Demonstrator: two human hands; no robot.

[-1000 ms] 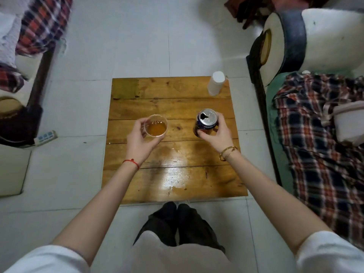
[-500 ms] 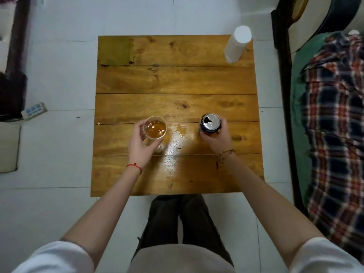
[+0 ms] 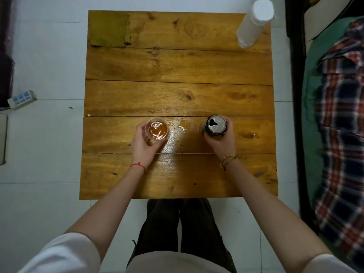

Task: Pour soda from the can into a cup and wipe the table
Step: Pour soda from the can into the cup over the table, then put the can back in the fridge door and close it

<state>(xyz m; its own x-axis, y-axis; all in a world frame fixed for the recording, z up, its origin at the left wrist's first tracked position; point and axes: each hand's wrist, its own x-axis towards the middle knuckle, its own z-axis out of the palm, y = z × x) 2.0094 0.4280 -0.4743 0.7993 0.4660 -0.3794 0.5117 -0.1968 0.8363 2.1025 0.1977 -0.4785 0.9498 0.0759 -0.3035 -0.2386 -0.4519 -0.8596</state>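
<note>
A clear plastic cup (image 3: 157, 129) holding amber soda stands on the wooden table (image 3: 177, 66), left of centre. My left hand (image 3: 143, 144) grips it from the near side. An opened dark soda can (image 3: 215, 125) stands upright to the right, and my right hand (image 3: 221, 141) holds it round its near side. Between cup and can lies a small wet spill (image 3: 178, 133) that shines on the wood.
A white roll of paper towel (image 3: 255, 22) stands at the table's far right corner. A bed with a plaid blanket (image 3: 342, 115) runs along the right. A power strip (image 3: 21, 98) lies on the tiled floor at left. My legs (image 3: 181, 229) are at the near edge.
The camera has tilted down and come closer over the table. Cup and can have come down onto the wood, each hand still holding its own. The spill between them shows plainly.
</note>
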